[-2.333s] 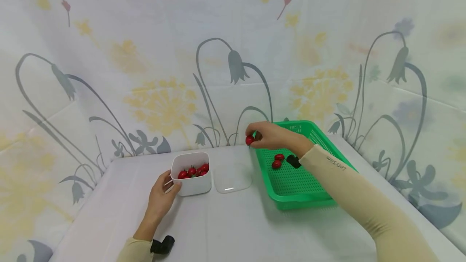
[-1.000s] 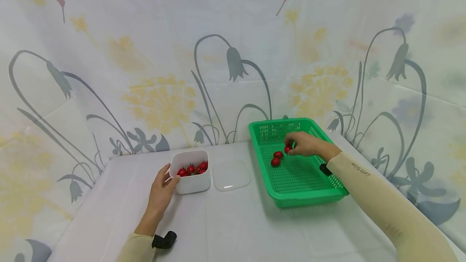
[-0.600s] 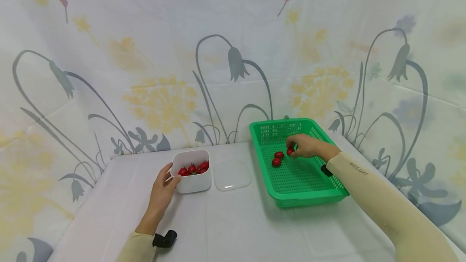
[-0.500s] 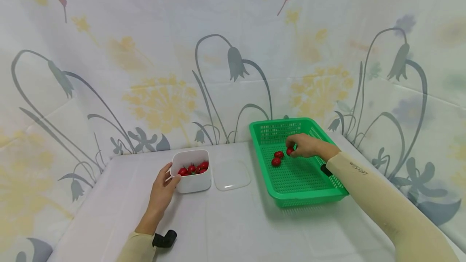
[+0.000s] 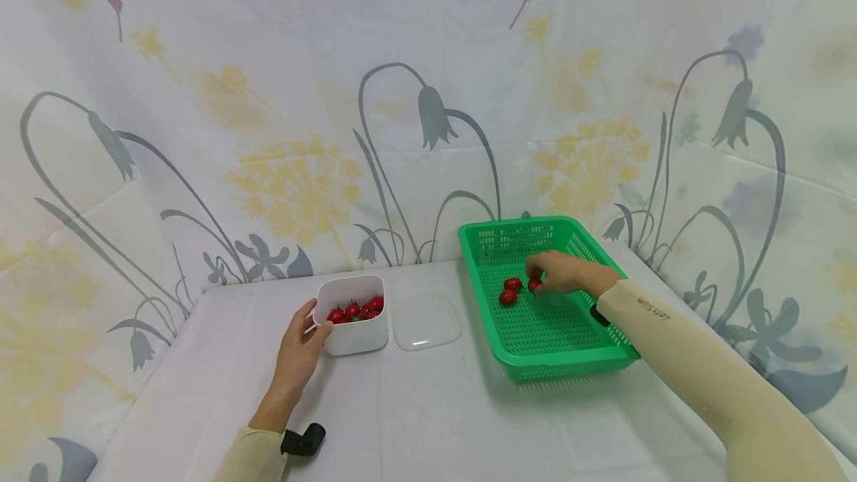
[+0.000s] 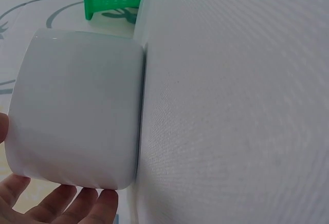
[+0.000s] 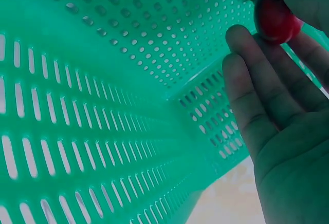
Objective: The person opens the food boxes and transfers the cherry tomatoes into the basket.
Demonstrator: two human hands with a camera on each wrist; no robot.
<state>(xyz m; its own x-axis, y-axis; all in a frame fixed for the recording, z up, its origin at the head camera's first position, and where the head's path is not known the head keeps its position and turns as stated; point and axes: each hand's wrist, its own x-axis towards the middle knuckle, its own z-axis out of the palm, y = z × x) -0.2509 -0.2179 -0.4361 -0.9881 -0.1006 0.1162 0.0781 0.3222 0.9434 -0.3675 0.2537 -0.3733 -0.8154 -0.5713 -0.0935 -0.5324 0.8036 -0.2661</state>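
In the head view my left hand [image 5: 299, 352] grips a white square container [image 5: 358, 339] at its left side, thumb at the near rim and fingers along the wall. Several red cherry tomatoes [image 5: 352, 311] lie inside it. The left wrist view shows fingertips [image 6: 106, 203] against the smooth wall of this container [image 6: 77, 106]. My right hand [image 5: 565, 272] reaches low into a green perforated basket [image 5: 569, 364] and pinches a cherry tomato [image 7: 275, 16] between thumb and fingers. Two more cherry tomatoes [image 5: 508, 297] lie on the basket floor just left of that hand.
A translucent flat lid [image 5: 426, 322] lies on the white-covered table [image 5: 428, 415] between container and basket. Behind the table hangs a flower-print sheet [image 5: 428, 132], close to the basket's far edge.
From the basket's left rim, my right hand has moved right and down into it, sinking slightly lower in the last half second. The left hand and container stay in place.
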